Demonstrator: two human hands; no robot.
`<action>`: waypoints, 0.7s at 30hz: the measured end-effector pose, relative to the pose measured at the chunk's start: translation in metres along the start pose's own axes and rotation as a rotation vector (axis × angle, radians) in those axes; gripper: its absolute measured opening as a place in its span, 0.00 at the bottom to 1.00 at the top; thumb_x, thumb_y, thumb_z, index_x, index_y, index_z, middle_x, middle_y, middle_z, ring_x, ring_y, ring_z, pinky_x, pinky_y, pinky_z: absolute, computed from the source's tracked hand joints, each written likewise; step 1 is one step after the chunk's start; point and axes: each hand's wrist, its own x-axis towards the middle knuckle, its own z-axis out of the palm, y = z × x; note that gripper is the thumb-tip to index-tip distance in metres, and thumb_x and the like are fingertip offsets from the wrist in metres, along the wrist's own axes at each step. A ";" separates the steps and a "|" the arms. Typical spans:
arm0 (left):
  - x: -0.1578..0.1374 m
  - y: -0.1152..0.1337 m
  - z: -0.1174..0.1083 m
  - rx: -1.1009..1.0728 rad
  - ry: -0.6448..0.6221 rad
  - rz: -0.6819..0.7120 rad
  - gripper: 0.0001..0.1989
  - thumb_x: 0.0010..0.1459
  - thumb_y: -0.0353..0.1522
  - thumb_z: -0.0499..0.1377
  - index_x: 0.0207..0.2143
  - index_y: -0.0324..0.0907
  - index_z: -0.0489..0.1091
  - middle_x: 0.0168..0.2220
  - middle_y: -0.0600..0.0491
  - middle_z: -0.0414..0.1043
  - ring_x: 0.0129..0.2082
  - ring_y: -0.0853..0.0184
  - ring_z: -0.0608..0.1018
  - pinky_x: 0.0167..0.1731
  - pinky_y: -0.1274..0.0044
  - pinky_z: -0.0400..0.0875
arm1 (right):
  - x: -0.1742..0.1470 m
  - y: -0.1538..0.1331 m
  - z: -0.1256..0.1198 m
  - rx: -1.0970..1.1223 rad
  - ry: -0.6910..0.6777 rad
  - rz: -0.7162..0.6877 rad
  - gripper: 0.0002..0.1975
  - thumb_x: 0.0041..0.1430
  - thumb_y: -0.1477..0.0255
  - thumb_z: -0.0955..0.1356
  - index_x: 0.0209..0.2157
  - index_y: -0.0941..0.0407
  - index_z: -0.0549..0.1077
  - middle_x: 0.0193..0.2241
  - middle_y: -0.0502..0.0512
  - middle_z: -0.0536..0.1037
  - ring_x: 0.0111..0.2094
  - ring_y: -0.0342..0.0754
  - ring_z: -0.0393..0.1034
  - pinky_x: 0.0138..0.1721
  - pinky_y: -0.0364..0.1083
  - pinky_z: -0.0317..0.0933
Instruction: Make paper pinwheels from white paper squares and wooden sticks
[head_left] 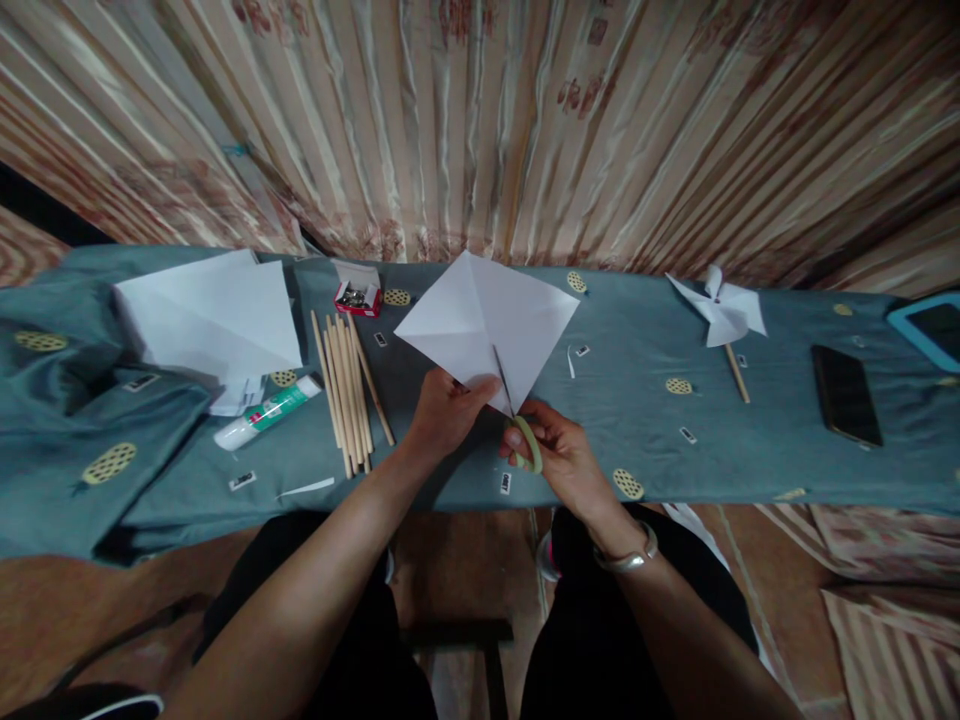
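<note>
A creased square of white paper (pixel 487 310) is held up over the table, turned with one corner toward me. My left hand (pixel 448 410) pinches it near its lower edge, thumb on top. In my right hand (pixel 559 452) is a pair of scissors (pixel 529 445) with pale green handles, the fingers through the loops. A scissor blade lies over the paper's near corner and points along the crease toward the middle. How far the paper is cut there, I cannot tell.
Left on the green cloth (pixel 420 470) lie wooden sticks (pixel 345 390), a glue stick (pixel 268 412), white sheets (pixel 217 310) and a red box (pixel 358 297) of small metal pieces. To the right are a paper pinwheel (pixel 720 308), a phone (pixel 847 395) and a blue-framed object (pixel 926 330). A curtain hangs behind.
</note>
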 end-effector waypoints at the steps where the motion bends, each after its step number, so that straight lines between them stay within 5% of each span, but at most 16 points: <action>1: 0.000 0.001 0.000 -0.003 -0.002 -0.002 0.09 0.46 0.33 0.62 0.18 0.38 0.68 0.18 0.57 0.67 0.20 0.72 0.69 0.22 0.80 0.62 | 0.000 0.000 0.000 0.007 0.004 0.006 0.25 0.39 0.56 0.78 0.35 0.53 0.70 0.18 0.43 0.72 0.21 0.43 0.69 0.25 0.42 0.64; 21: -0.001 0.006 0.003 0.014 0.008 -0.011 0.07 0.45 0.32 0.62 0.18 0.39 0.70 0.19 0.56 0.71 0.20 0.70 0.72 0.23 0.79 0.65 | 0.000 0.000 0.004 0.058 0.021 -0.023 0.23 0.39 0.56 0.78 0.31 0.53 0.71 0.18 0.44 0.73 0.20 0.41 0.68 0.24 0.41 0.64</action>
